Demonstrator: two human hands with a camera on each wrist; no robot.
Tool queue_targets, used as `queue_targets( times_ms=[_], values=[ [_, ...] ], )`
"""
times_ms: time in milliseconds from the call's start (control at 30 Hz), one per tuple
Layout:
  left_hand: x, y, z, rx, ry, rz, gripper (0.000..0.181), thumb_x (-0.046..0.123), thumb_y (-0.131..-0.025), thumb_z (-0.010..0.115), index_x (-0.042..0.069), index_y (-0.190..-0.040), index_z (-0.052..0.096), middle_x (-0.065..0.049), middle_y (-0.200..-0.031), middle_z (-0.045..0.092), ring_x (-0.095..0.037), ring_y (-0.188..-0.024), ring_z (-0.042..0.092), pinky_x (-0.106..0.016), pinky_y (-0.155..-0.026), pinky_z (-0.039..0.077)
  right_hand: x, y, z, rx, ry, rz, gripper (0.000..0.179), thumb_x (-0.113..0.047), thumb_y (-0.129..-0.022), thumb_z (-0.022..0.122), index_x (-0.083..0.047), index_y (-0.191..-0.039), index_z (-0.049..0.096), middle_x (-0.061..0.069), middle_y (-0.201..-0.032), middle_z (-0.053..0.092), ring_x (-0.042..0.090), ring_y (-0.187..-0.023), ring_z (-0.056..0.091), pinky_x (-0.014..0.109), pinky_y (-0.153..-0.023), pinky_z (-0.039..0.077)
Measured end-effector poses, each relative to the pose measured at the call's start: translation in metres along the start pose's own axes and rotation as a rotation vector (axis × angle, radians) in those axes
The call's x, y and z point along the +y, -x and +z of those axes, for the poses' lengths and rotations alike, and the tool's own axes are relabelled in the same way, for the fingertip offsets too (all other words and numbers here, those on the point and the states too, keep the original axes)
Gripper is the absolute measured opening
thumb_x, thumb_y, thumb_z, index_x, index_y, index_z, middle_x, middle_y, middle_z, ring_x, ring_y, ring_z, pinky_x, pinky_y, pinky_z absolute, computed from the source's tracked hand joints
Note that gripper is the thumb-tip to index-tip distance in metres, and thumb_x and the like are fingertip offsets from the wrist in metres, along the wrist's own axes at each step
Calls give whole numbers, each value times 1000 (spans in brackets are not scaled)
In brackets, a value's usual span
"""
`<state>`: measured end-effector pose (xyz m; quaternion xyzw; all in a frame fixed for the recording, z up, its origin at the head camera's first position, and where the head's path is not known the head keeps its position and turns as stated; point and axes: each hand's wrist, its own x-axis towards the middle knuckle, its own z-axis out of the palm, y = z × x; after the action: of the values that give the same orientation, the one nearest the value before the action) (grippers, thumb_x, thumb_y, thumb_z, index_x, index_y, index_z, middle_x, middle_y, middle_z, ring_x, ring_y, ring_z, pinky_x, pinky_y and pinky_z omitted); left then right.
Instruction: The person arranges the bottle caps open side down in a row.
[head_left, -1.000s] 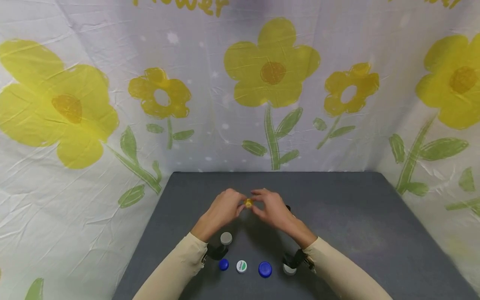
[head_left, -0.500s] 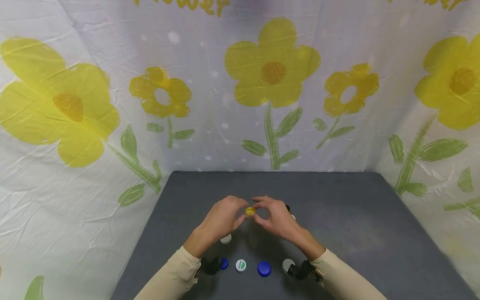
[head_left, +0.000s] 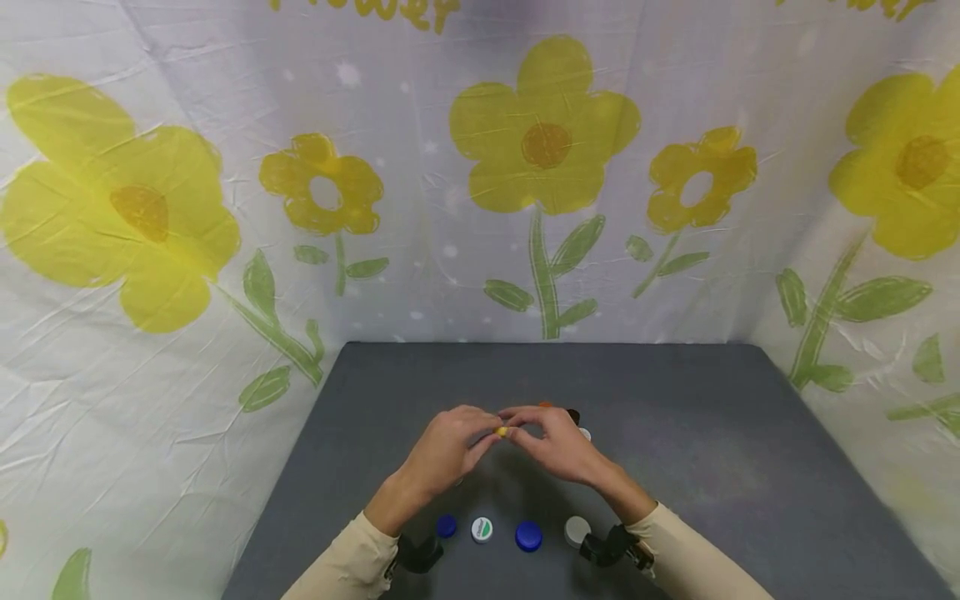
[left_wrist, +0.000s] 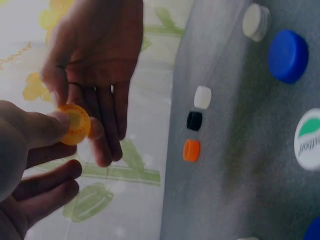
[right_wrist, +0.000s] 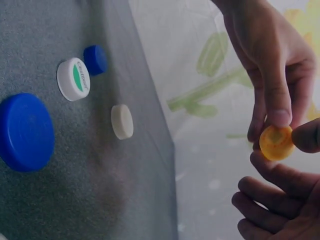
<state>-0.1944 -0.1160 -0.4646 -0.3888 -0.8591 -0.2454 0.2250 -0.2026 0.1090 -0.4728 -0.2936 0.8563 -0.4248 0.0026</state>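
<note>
Yellow-orange cap (head_left: pixel 502 432), a small round disc, apparently plastic, held above the worktop (head_left: pixel 675 483), left of its midline and short of the far edge. The left hand (head_left: pixel 438 450) and right hand (head_left: pixel 558 446) meet at it, each pinching it lightly between thumb and finger, other fingers loose; this two-sided grasp probably steadies so small a piece while leaving much of its face exposed. Marks ring that face, too blurred to read. Toward the near side, a small blue cap (head_left: pixel 446 526), a green-marked white cap (head_left: pixel 482 529), a large blue cap (head_left: pixel 528 536) and a grey-white cap (head_left: pixel 577 531) lie flat in a row, spaced presumably for separate handling. Nearer the far edge, beside the right hand, are an orange cap (left_wrist: pixel 191 150), a black cap (left_wrist: pixel 194 120) and a small white cap (left_wrist: pixel 202 97), stubby cylinders. The worktop is grey, matte, finely speckled.
</note>
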Motion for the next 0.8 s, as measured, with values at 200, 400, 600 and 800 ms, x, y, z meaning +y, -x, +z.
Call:
queue_targets(
  times_ms=[200, 400, 600, 800],
  values=[
    [2, 3, -1, 12, 154, -174, 13, 18, -90, 77, 13, -102, 80, 1, -98, 78, -12, -91, 73, -30, -78, 59, 0, 1, 1, 41, 31, -34, 26, -41, -101, 57, -26, -112, 75, -2, -134, 66, 22, -124, 62, 51, -98, 50],
    [-1, 8, 0, -12, 337, -384, 17, 24, -94, 72, 14, -106, 79, 1, -99, 78, -11, -88, 74, -25, -74, 58, 3, 1, 1, 180, 155, -173, 25, -31, -94, 70, -22, -117, 72, 0, -135, 65, 25, -131, 57, 52, -103, 48],
    [-5, 7, -5, -55, 512, -568, 19, 31, -94, 72, 17, -104, 79, 2, -98, 77, -14, -87, 74, -25, -74, 58, 5, -1, 4, 260, 243, -367, 37, -20, -85, 80, -13, -119, 70, 7, -134, 64, 30, -133, 55, 48, -110, 43],
    [-7, 5, -5, -109, 596, -658, 24, 36, -94, 71, 16, -105, 78, 2, -95, 77, -14, -85, 74, -30, -79, 58, 5, -2, 8, 286, 252, -477, 37, -15, -84, 81, -8, -119, 70, 10, -133, 64, 29, -132, 56, 45, -115, 37]
  ],
)
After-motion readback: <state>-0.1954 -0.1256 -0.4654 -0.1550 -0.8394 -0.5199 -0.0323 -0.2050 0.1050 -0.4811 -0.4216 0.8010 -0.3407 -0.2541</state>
